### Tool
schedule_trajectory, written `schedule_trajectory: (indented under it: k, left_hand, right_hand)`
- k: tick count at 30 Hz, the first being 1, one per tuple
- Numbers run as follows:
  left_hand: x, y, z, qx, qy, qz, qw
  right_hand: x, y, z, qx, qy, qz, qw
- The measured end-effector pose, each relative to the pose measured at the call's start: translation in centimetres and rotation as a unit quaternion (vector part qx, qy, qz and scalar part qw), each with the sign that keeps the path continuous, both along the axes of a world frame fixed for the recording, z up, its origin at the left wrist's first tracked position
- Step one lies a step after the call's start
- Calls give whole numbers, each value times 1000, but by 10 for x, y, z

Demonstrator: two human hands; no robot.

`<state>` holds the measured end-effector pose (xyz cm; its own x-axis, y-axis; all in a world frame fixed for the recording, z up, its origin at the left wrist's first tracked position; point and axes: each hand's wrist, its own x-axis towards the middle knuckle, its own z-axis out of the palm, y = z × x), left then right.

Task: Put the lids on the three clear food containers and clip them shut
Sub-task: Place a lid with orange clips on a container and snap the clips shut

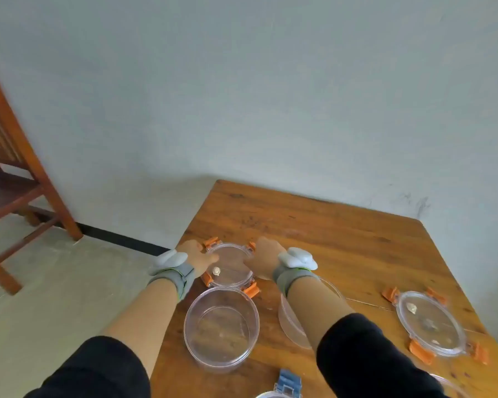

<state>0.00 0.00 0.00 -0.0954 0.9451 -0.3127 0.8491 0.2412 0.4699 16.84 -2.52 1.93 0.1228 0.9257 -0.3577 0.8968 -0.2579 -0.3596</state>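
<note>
Here, both hands rest on one round clear lid with orange clips, which lies on the wooden worktop. The left hand covers the lid's left edge, thumb laid over the top surface, fingers curled down the far side. The right hand covers the lid's right edge in the same manner. Whether the lid sits on a container or flat on the worktop cannot be told. Each wrist carries a grey strap with a white pod.

Just nearer the person than the left hand stands an open clear container, upright and without a lid. A second open clear container stands beneath the right forearm, largely hidden by it. Well to the right of the right hand lies a second lid with orange clips, flat on the worktop with its clips spread outward. At the near edge, between the two black sleeves, a blue clip of a further lid shows; the rest is cut off. A wooden chair stands on the floor far left of the left hand.
</note>
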Motion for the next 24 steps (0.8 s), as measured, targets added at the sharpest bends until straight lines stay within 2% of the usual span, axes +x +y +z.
schedule_trajectory:
  k: [5, 9, 16, 19, 22, 24]
  left_hand:
    - [4, 8, -3, -30, 7, -26, 999]
    - [3, 7, -8, -5, 12, -34, 999]
    - [-15, 1, -10, -50, -203, -7, 978]
    - [-15, -9, 1, -78, -328, 31, 941]
    - [-12, -22, 19, -81, -440, 132, 884]
    - [-13, -33, 31, -92, -508, 178, 838]
  right_hand:
    - [-12, 28, -32, -29, 59, -153, 986]
    - [-9, 39, -48, -58, 92, -192, 975]
    - [6, 23, -3, -50, 213, -172, 961]
    - [4, 12, 24, 42, 194, -128, 972]
    - [-4, -4, 53, 167, 71, -39, 983]
    - [-8, -22, 71, 249, 24, 14, 968]
